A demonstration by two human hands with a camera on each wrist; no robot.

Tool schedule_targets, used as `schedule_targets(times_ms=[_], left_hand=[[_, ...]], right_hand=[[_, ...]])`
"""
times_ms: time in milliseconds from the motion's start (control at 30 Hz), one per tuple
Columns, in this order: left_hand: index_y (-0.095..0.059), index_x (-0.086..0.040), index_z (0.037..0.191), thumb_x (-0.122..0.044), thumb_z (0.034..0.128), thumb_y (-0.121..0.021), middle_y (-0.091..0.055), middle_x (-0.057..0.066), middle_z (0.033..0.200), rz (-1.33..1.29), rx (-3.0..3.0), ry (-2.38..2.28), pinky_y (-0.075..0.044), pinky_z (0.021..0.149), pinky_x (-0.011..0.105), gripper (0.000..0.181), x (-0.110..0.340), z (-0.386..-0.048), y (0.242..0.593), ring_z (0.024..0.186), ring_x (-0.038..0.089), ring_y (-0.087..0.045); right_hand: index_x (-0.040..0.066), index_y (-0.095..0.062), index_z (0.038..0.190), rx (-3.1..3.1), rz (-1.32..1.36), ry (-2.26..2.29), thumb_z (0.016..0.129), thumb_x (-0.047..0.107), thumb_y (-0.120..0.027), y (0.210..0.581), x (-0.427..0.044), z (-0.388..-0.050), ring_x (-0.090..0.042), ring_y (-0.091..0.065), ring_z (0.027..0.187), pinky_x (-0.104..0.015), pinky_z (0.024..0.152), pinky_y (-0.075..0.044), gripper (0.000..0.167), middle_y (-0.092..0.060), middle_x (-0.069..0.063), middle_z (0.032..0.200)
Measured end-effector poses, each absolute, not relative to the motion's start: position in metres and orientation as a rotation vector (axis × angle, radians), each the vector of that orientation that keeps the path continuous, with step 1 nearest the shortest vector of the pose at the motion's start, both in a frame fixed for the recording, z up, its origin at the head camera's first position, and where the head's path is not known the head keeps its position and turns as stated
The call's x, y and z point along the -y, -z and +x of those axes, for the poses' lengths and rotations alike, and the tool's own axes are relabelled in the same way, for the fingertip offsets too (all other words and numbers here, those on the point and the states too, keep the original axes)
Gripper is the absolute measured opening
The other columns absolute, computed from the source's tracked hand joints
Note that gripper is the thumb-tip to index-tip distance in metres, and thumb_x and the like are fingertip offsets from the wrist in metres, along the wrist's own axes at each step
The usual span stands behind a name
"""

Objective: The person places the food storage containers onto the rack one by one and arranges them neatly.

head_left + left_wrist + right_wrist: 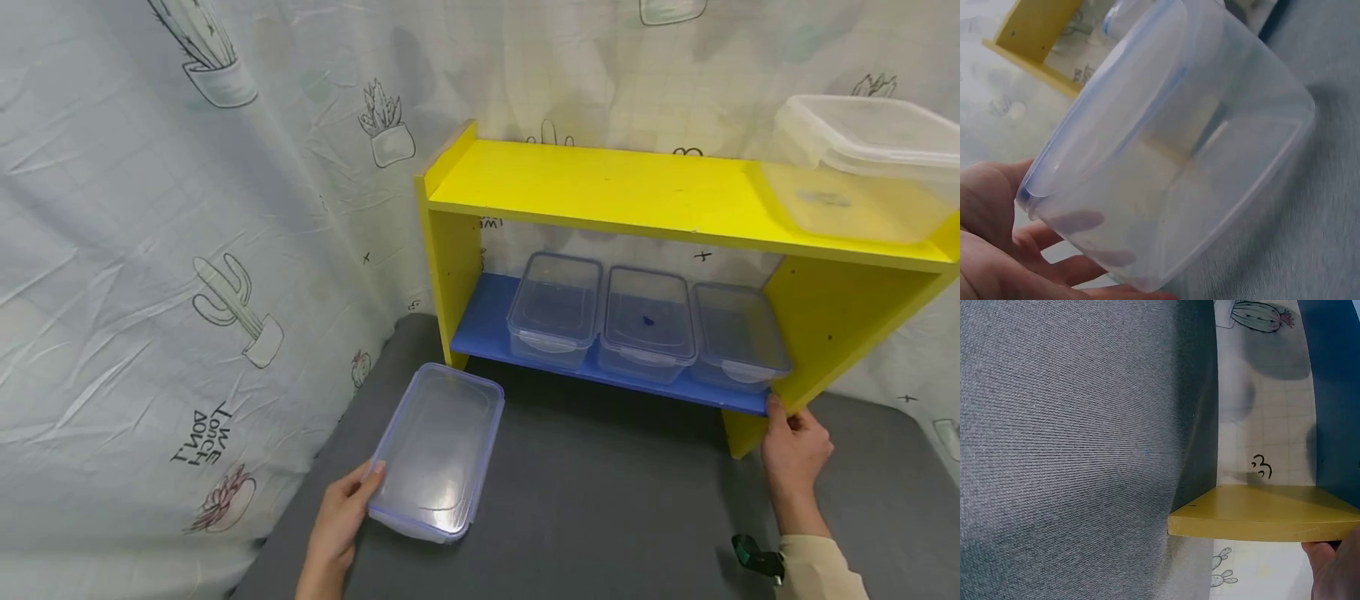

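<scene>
My left hand (337, 517) holds a clear lidded food container (435, 450) by its near left side, left of the shelf unit. In the left wrist view the fingers spread under the wall of this container (1210, 169), tilted, and the thumb lies at its blue-edged lid. At the lower right of the yellow shelf unit (600, 179), my right hand (797, 446) grips the side panel, the thumb near the blue shelf's front corner. Part of that hand (1338, 569) appears against the yellow panel (1260, 512) in the right wrist view; most fingers are hidden.
Three similar lidded containers stand in a row on the blue shelf (480, 321). A bigger clear box (885, 200) sits on the yellow top at right. The unit stands on a dark grey surface (592, 500). A cactus-print curtain (300, 208) hangs behind and at left.
</scene>
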State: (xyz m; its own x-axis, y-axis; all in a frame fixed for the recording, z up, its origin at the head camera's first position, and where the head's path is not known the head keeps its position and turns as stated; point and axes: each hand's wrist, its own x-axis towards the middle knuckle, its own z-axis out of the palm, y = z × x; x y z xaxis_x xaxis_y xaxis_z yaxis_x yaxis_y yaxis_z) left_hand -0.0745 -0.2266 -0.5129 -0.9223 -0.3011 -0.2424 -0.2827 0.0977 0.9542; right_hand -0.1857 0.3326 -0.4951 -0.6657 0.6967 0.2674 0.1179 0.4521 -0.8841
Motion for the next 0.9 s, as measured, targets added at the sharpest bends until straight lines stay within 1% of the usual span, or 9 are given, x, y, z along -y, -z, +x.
schedule_targets(times_ms=[133,200,300,367,400,467,633,733,900], left_hand=[[-0.05,-0.002,0.14,-0.03,0.095,-0.063,-0.067,0.017,0.109,0.596,2.276,2.083,-0.055,0.068,0.028,0.055,0.219,-0.071,0.506,0.079,0.011,-0.066],[-0.044,-0.006,0.145,-0.03,0.0956,-0.062,-0.063,0.022,0.121,0.552,2.29,2.118,-0.056,0.069,0.034,0.058,0.217,-0.068,0.502,0.085,0.018,-0.067],[-0.034,-0.015,0.151,-0.031,0.0961,-0.061,-0.041,0.02,0.15,0.46,2.35,2.131,-0.055,0.073,0.04,0.064,0.215,-0.064,0.497,0.106,0.023,-0.063],[-0.028,-0.018,0.154,-0.029,0.097,-0.06,-0.024,0.014,0.16,0.385,2.376,2.138,-0.053,0.076,0.038,0.066,0.215,-0.062,0.494,0.113,0.02,-0.059],[-0.027,-0.019,0.154,-0.028,0.0972,-0.059,-0.021,0.012,0.161,0.358,2.378,2.142,-0.053,0.075,0.037,0.066,0.214,-0.062,0.493,0.113,0.017,-0.059],[-0.028,-0.018,0.154,-0.024,0.0975,-0.059,-0.02,0.012,0.161,0.315,2.357,2.17,-0.054,0.076,0.034,0.064,0.213,-0.06,0.491,0.107,0.01,-0.061],[-0.031,-0.019,0.152,-0.022,0.097,-0.059,-0.023,0.015,0.16,0.305,2.336,2.202,-0.055,0.077,0.035,0.062,0.21,-0.058,0.487,0.105,0.007,-0.062],[-0.033,-0.018,0.152,-0.02,0.0962,-0.06,-0.025,0.016,0.159,0.302,2.333,2.207,-0.055,0.075,0.034,0.062,0.208,-0.056,0.484,0.104,0.006,-0.062],[-0.036,-0.017,0.151,-0.023,0.0965,-0.061,-0.033,0.016,0.156,0.334,2.322,2.173,-0.056,0.071,0.035,0.06,0.203,-0.054,0.481,0.111,0.017,-0.06]], right_hand=[[0.024,-0.068,0.083,2.068,-0.68,-1.221,0.095,0.037,-0.06,0.496,-0.332,-0.185,0.006,-0.041,0.058,-0.014,0.051,-0.03,0.02,-0.046,0.038,0.055],[0.022,-0.069,0.083,2.06,-0.673,-1.224,0.094,0.036,-0.06,0.495,-0.331,-0.185,0.006,-0.041,0.057,-0.013,0.05,-0.03,0.02,-0.046,0.037,0.054],[0.022,-0.069,0.084,2.051,-0.669,-1.229,0.094,0.035,-0.061,0.494,-0.33,-0.185,0.007,-0.042,0.057,-0.012,0.05,-0.031,0.019,-0.047,0.037,0.055],[0.022,-0.069,0.084,2.042,-0.668,-1.237,0.094,0.035,-0.061,0.494,-0.33,-0.185,0.008,-0.043,0.058,-0.01,0.051,-0.031,0.018,-0.047,0.037,0.056],[0.022,-0.069,0.084,2.041,-0.666,-1.236,0.094,0.035,-0.06,0.493,-0.33,-0.185,0.008,-0.043,0.058,-0.01,0.051,-0.031,0.018,-0.047,0.038,0.056],[0.023,-0.068,0.082,2.037,-0.671,-1.239,0.094,0.035,-0.06,0.494,-0.331,-0.185,0.008,-0.043,0.058,-0.01,0.05,-0.031,0.018,-0.047,0.037,0.056],[0.026,-0.067,0.08,2.022,-0.671,-1.246,0.094,0.034,-0.06,0.495,-0.333,-0.184,0.006,-0.041,0.057,-0.012,0.048,-0.03,0.017,-0.046,0.035,0.054],[0.023,-0.068,0.082,2.011,-0.668,-1.258,0.095,0.033,-0.06,0.494,-0.332,-0.183,0.005,-0.042,0.058,-0.011,0.05,-0.031,0.018,-0.047,0.035,0.055],[0.022,-0.07,0.086,2.004,-0.67,-1.279,0.095,0.034,-0.06,0.494,-0.329,-0.184,0.005,-0.043,0.06,-0.011,0.052,-0.032,0.018,-0.049,0.036,0.058]])
